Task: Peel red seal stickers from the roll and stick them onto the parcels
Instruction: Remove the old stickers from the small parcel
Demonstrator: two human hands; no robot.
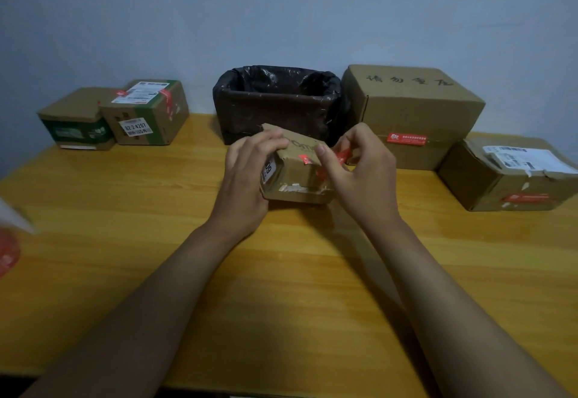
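- Your counter is yellow wood grain, set against a pale wall.
- Far left, two small boxes sit touching each other, one with green print.
- Back centre stands a bin lined with a black bag.
- Right of it sits a large carton, and beside that a labelled box.
- At the left edge lies a blurred red sticker roll.

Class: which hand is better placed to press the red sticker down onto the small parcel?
Right hand: its fingers already pinch the red sticker at the small parcel's edge. The left hand is busy steadying it.
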